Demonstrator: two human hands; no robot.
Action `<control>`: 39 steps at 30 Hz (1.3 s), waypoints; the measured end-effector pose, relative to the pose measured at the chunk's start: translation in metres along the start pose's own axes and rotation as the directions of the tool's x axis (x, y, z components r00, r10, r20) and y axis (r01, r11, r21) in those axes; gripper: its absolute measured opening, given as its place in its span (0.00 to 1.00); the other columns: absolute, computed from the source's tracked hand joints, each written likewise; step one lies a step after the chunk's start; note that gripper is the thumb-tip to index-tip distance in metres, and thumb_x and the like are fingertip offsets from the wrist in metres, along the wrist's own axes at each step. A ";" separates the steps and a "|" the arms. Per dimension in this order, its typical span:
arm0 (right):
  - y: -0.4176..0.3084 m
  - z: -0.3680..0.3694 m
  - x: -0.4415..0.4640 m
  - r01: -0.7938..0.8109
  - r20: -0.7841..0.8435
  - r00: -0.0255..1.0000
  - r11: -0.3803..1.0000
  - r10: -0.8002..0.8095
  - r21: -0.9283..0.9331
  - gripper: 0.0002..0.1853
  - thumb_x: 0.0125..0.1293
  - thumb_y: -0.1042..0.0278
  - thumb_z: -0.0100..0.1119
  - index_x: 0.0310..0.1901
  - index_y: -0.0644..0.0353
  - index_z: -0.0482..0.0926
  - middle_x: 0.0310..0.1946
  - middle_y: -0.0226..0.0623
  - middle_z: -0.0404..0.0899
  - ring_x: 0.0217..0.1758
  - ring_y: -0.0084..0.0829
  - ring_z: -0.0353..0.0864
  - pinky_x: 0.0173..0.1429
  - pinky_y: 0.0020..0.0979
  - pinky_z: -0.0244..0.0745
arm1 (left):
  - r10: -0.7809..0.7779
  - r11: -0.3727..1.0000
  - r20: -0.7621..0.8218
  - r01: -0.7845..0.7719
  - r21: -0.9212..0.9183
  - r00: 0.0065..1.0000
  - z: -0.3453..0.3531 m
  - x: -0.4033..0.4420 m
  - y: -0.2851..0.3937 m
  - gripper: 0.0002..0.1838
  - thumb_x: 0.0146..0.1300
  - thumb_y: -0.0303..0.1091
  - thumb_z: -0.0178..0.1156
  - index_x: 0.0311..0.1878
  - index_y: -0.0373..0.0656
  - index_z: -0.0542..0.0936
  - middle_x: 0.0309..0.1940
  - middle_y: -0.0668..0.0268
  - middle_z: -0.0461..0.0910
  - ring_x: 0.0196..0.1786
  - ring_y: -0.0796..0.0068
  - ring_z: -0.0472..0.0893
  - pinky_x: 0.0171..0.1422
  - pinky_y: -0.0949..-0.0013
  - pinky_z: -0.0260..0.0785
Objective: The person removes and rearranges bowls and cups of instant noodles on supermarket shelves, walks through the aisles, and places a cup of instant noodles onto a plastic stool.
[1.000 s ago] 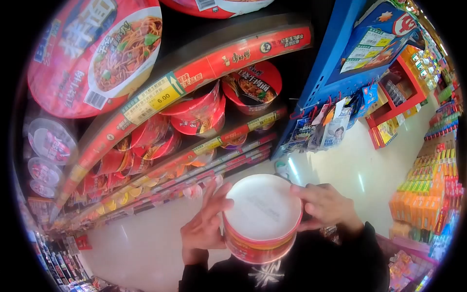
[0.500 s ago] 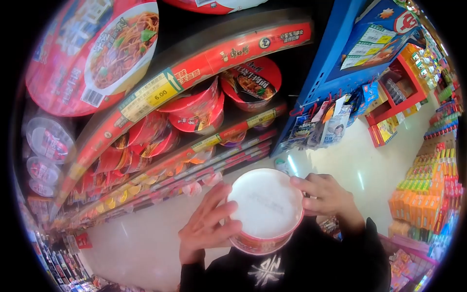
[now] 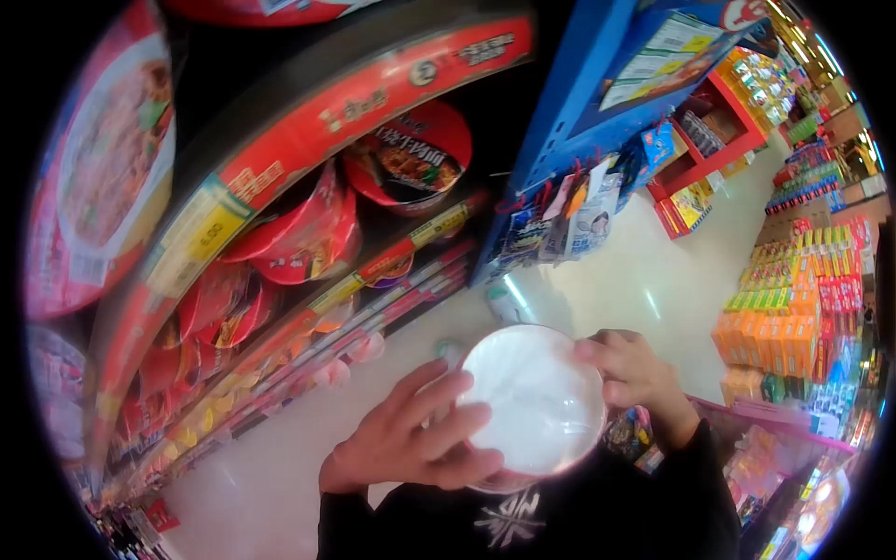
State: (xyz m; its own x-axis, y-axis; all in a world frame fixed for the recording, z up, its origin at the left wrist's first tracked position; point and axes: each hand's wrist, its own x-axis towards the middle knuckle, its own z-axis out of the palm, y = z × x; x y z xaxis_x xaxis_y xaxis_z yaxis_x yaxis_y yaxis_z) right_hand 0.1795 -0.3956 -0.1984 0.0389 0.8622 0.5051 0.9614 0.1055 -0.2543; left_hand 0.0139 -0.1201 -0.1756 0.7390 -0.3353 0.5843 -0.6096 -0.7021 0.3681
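Between my two hands is an instant noodle bowl [image 3: 534,401], tilted so that a round white end faces me, shiny with reflected light. My left hand [image 3: 425,425] grips its left side, fingers spread along the rim and over the edge of the white face. On the opposite side, my right hand [image 3: 633,373] holds the rim with bent fingers. The bowl is in front of my black top. Most of its printed side wall is hidden.
To the left, a shelf with a red front strip [image 3: 364,107] and a yellow price tag [image 3: 207,233] holds several red noodle bowls [image 3: 411,154]. A blue rack end [image 3: 551,131] carries hanging packets [image 3: 593,219]. Stacked orange boxes [image 3: 770,336] stand at right, beyond the pale floor [image 3: 607,299].
The white face of the bowl has tilted and now catches a bright glare. My left fingers reach further over it. The view has turned, shifting the shelves and rack left.
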 end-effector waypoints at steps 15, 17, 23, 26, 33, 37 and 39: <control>-0.011 0.030 -0.128 -0.503 0.312 0.661 0.094 0.682 0.859 0.66 0.47 0.55 0.79 0.78 0.58 0.38 0.74 0.46 0.52 0.76 0.40 0.55 0.75 0.46 0.57 | -0.348 0.446 0.531 0.635 -0.631 0.773 0.141 0.018 -0.011 0.79 0.42 0.53 0.81 0.75 0.35 0.25 0.73 0.43 0.54 0.76 0.49 0.56 0.78 0.53 0.48; -0.013 0.026 -0.147 -0.446 0.332 0.591 -0.045 0.735 0.894 0.65 0.49 0.55 0.79 0.78 0.56 0.38 0.74 0.46 0.51 0.76 0.40 0.56 0.75 0.45 0.58 | -0.302 0.370 0.584 0.658 -0.656 0.753 0.168 0.018 -0.007 0.78 0.43 0.51 0.81 0.75 0.37 0.24 0.74 0.45 0.51 0.77 0.50 0.54 0.78 0.53 0.47; 0.001 0.007 -0.214 -0.257 0.269 0.525 -0.151 0.807 0.954 0.57 0.58 0.59 0.72 0.78 0.54 0.38 0.70 0.44 0.59 0.73 0.38 0.60 0.72 0.42 0.61 | -0.270 0.190 0.665 0.716 -0.672 0.696 0.228 0.055 0.001 0.76 0.44 0.50 0.81 0.77 0.43 0.26 0.75 0.47 0.49 0.78 0.53 0.51 0.78 0.52 0.46; 0.009 -0.012 -0.242 -0.228 0.255 0.473 -0.162 0.844 0.960 0.57 0.59 0.58 0.72 0.78 0.55 0.37 0.69 0.44 0.59 0.72 0.39 0.61 0.72 0.41 0.62 | -0.287 0.110 0.653 0.702 -0.704 0.701 0.261 0.083 0.011 0.74 0.45 0.57 0.79 0.77 0.42 0.30 0.75 0.48 0.49 0.78 0.55 0.52 0.78 0.53 0.46; 0.021 -0.042 -0.308 -0.173 0.108 0.273 -0.062 0.956 0.983 0.55 0.63 0.50 0.68 0.78 0.57 0.37 0.71 0.44 0.56 0.70 0.39 0.66 0.71 0.39 0.63 | -0.329 -0.048 0.592 0.613 -0.789 0.736 0.355 0.143 0.041 0.67 0.51 0.72 0.66 0.78 0.36 0.42 0.75 0.52 0.51 0.77 0.60 0.52 0.79 0.57 0.46; 0.033 -0.057 -0.360 -0.198 0.051 0.182 -0.015 0.982 0.980 0.52 0.65 0.42 0.63 0.78 0.60 0.42 0.71 0.43 0.56 0.68 0.36 0.69 0.71 0.36 0.63 | -0.266 -0.029 0.630 0.647 -0.762 0.730 0.418 0.163 0.042 0.61 0.58 0.68 0.63 0.77 0.36 0.43 0.75 0.53 0.52 0.77 0.62 0.53 0.79 0.60 0.46; 0.041 -0.052 -0.379 -0.170 0.051 0.160 -0.023 0.986 0.985 0.50 0.66 0.41 0.61 0.77 0.61 0.46 0.71 0.42 0.58 0.68 0.34 0.68 0.72 0.35 0.61 | -0.263 -0.043 0.652 0.666 -0.744 0.711 0.433 0.175 0.047 0.61 0.58 0.67 0.63 0.77 0.36 0.43 0.74 0.54 0.53 0.77 0.62 0.53 0.79 0.60 0.46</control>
State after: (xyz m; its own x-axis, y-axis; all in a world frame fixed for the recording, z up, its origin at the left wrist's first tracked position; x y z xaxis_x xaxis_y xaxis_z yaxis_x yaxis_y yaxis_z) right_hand 0.2179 -0.7436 -0.3570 0.9401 0.2669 -0.2119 -0.2975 0.3392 -0.8925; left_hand 0.2393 -0.4837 -0.3691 0.8730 -0.4631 -0.1528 0.3050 0.2740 0.9121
